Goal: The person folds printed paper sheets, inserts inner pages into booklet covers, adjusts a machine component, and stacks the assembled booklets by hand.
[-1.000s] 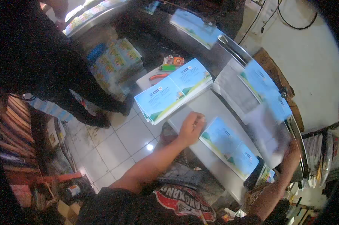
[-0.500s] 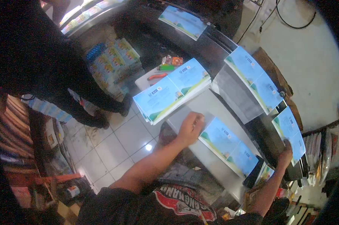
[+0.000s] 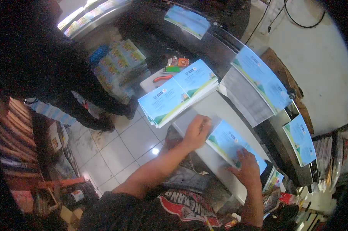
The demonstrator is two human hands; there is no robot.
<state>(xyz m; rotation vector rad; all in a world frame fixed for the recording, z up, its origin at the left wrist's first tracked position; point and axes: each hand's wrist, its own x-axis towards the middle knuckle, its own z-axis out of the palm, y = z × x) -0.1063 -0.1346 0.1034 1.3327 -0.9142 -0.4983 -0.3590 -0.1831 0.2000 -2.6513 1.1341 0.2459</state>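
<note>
My left hand [image 3: 197, 131] rests with curled fingers at the upper left end of a blue printed sheet stack [image 3: 225, 138] on the white table; what its fingers hold, if anything, is hidden. Over the lower part of that stack is my right hand [image 3: 246, 166], thumb and fingers apart. A thicker stack of blue printed sheets [image 3: 162, 103] lies beyond my left hand. On the machine to the right, one blue sheet [image 3: 258, 79] lies above a grey panel, another [image 3: 301, 140] sits at the right end, and a third [image 3: 187, 21] is at the far end.
Orange-handled pliers [image 3: 163, 78] and a green item [image 3: 171, 69] lie behind the thick stack. A person in dark clothes [image 3: 47, 65] stands at the left, near bundled printed sheets [image 3: 122, 65] on the floor. A cable [image 3: 305, 27] hangs by the wall.
My right hand has moved left from the sheet at the machine's right end to the stack on the table. My left hand has stayed in place. The machine's sheets have shifted along it.
</note>
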